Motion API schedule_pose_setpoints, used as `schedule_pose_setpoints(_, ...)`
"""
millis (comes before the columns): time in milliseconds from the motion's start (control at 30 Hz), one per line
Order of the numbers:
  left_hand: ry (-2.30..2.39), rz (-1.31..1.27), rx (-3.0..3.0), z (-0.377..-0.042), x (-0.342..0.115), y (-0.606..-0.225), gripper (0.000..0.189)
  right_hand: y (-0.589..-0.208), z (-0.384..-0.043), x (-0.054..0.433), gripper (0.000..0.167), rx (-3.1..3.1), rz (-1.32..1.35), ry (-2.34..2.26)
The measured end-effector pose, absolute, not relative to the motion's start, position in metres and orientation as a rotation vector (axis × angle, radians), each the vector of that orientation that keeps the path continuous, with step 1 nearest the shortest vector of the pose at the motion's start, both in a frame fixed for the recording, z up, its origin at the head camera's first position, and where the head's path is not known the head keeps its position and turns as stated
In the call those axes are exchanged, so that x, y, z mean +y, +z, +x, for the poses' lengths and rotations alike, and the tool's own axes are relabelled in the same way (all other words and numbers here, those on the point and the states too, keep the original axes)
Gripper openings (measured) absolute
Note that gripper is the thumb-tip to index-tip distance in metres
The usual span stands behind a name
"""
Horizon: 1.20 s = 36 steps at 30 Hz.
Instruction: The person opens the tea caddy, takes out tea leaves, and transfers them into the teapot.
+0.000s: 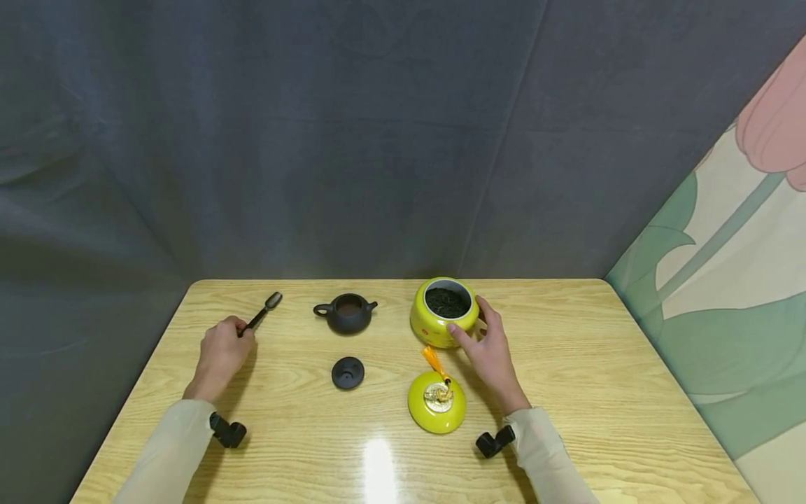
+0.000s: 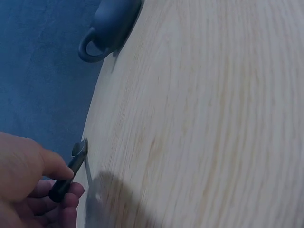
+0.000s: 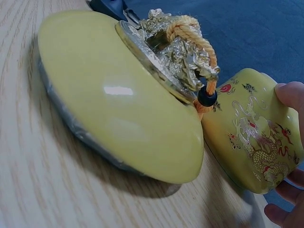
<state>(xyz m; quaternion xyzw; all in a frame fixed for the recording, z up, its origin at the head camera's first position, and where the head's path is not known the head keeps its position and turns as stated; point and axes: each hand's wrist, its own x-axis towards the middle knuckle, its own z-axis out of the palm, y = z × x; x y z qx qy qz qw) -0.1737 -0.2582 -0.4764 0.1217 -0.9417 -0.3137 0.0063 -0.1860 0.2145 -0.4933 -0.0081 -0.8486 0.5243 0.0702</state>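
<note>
My left hand (image 1: 222,350) grips the dark handle of a small tea scoop (image 1: 273,301) at the table's left side, with the scoop end pointing away. Around a yellow tea jar (image 1: 425,327), my right hand (image 1: 494,353) has its thumb at the near side and its fingers at the right. Dark tea leaves (image 1: 448,302) show inside the uncovered jar. A dragon pattern decorates the jar (image 3: 259,137) in the right wrist view. Nearer to me lies the yellow jar lid (image 1: 423,413), with a gold knob (image 3: 180,57) and an orange tassel (image 1: 432,358).
A dark teapot (image 1: 349,323), uncovered, stands between the hands, handle to the left and spout to the right. Its round lid (image 1: 348,373) lies in front of it. The wooden table (image 1: 302,448) ends at a dark grey curtain (image 1: 352,140).
</note>
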Motion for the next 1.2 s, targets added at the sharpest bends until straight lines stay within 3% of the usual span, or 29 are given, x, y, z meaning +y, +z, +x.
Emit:
schedule_pose_setpoints(467, -1.0, 0.364, -2.69, -0.168, -0.262, -0.472, 0.024, -0.494, -0.186, 0.216, 0.09, -2.561, -0.025, 1.575)
schedule_pose_setpoints(1200, -1.073, 0.294, -2.57, -0.154, -0.249, -0.434, 0.023, -0.494, -0.186, 0.215, 0.09, -2.543, -0.019, 1.6)
